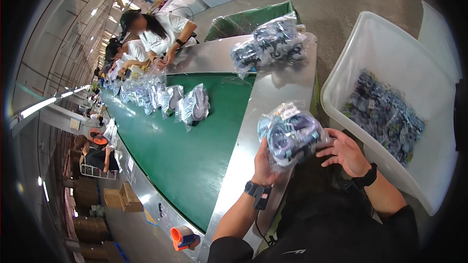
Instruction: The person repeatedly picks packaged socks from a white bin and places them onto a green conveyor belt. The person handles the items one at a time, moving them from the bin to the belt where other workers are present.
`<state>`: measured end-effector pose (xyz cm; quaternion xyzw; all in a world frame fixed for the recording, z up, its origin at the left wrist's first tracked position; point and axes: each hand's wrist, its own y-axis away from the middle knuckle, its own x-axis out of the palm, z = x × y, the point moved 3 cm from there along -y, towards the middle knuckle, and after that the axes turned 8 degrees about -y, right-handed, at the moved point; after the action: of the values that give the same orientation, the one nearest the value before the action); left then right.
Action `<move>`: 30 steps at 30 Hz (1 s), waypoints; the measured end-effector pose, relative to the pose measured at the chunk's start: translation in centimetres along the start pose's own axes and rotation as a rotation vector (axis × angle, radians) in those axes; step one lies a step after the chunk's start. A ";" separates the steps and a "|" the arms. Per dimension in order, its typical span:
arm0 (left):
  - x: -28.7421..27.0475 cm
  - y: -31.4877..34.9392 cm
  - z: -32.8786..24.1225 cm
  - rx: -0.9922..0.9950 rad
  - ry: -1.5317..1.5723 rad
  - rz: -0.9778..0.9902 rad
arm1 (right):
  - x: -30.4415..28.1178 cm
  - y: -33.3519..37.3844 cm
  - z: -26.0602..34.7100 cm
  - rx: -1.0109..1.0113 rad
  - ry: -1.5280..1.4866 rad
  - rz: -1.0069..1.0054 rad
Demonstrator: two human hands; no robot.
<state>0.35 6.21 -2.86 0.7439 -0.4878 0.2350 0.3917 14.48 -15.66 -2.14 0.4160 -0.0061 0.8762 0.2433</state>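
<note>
Head view: two hands [264,168] [348,156] at one shoe bag [291,139].

Bright centre (dark, warped rim).

Clear, crinkly plastic bag [318,140] with light blue and lavender shoes [289,141] in it, dark patches on them, openings facing up, white label [287,111] at the far end. It's between the left hand [264,166] and right hand [347,155], over the counter's [245,161] right edge.

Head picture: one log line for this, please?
left hand: holds clear plastic bag of blue-purple shoes; right hand: open, at bag's right edge; near: white plastic bin, green belt
</note>
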 end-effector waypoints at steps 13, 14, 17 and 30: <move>-14.9 -4.1 -16.3 0.497 -0.988 -0.654 | -9.1 6.5 1.0 -0.168 0.335 -0.493; -16.5 -4.2 -18.1 0.561 -1.059 -0.725 | -9.7 7.0 0.9 -0.173 0.355 -0.538; -21.4 -4.0 -23.5 0.738 -1.405 -1.021 | -10.9 8.0 0.8 -0.189 0.428 -0.630; -39.3 -4.5 -34.3 0.233 -1.011 -1.165 | -9.8 6.2 -0.1 -0.122 0.581 -0.509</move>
<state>-10.67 56.38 -13.25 0.9334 -0.1101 -0.3262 0.1014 16.97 -25.24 -8.22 0.1237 0.1144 0.8671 0.4687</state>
